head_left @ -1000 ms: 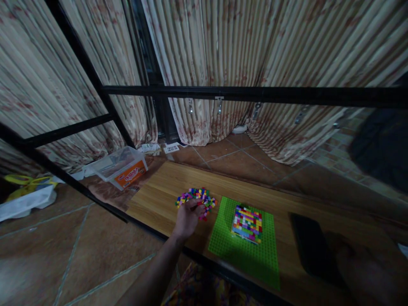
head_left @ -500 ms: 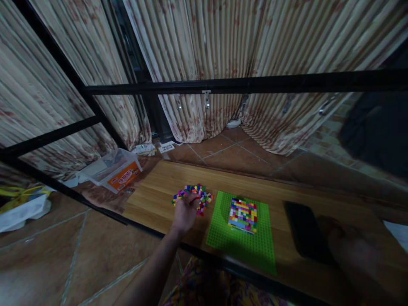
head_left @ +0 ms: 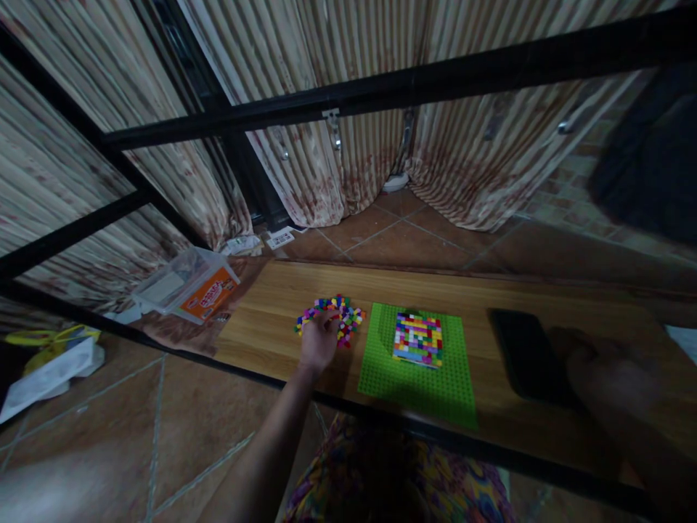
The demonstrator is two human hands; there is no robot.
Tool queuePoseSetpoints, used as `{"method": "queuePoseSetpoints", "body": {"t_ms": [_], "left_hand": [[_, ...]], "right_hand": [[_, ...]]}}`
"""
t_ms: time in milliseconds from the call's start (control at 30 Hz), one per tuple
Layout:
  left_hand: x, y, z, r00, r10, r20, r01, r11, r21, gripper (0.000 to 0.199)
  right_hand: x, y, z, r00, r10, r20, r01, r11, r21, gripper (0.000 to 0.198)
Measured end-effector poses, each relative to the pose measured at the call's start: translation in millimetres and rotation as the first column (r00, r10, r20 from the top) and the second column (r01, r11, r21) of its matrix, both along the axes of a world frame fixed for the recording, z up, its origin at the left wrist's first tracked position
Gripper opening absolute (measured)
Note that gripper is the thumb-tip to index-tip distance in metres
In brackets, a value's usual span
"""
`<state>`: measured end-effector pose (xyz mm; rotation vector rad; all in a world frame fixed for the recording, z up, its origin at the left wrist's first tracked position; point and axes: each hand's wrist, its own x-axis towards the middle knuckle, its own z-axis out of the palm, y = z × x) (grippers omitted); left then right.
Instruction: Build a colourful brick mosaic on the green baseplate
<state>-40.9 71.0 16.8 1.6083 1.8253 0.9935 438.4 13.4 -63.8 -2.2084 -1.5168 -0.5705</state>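
My left hand (head_left: pixel 320 341) is over the near side of a loose pile of small coloured toy bricks (head_left: pixel 348 323), its fingers drawn together in a pinch. Whatever lies between the fingertips is too small to make out. To the right of the pile, a green baseplate (head_left: pixel 381 378) lies flat, carrying a block built of many-coloured bricks (head_left: pixel 418 339). Dim and blurred, my right hand (head_left: pixel 604 370) rests at the far right beside a dark, flat phone-like object (head_left: pixel 528 356); its fingers cannot be made out.
The wooden table (head_left: pixel 261 319) has a dark front edge. Beyond its left end stands a clear plastic box (head_left: pixel 188 283) with an orange label. A black metal rail (head_left: pixel 381 91) crosses in front of striped curtains (head_left: pixel 370 43). White paper (head_left: pixel 683 341) lies at the right.
The view has tilted, so the rail sits higher and the table appears raised. My left hand stays at the brick pile, its fingers still pinched. My right hand remains beside the dark object.
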Motion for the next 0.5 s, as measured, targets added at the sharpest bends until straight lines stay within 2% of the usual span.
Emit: {"method": "queuePoseSetpoints", "body": {"t_ms": [133,300,433,500], "left_hand": [[-3.7,-2.7,3.4,1.0,-0.007,-0.006,0.007,0.999,0.04,0.026],[0.3,-13.5,6.5,0.996,-0.004,0.084,-0.004,0.995,0.099,0.023],[24.5,-31.7,13.6,0.975,-0.146,0.168,0.13,0.986,0.101,0.022],[41.3,-42.2,20.8,0.959,-0.233,0.161,0.221,0.971,0.091,0.021]], "right_hand": [[-4.5,1.1,1.9,0.999,-0.052,0.016,0.052,0.999,0.01,0.041],[-10.5,1.9,8.6,0.999,-0.052,-0.005,0.052,0.999,0.016,0.04],[-16.6,1.9,15.1,0.998,-0.06,-0.019,0.06,0.998,0.015,0.039],[-18.8,2.1,17.4,0.997,-0.071,-0.029,0.071,0.997,0.002,0.037]]}}
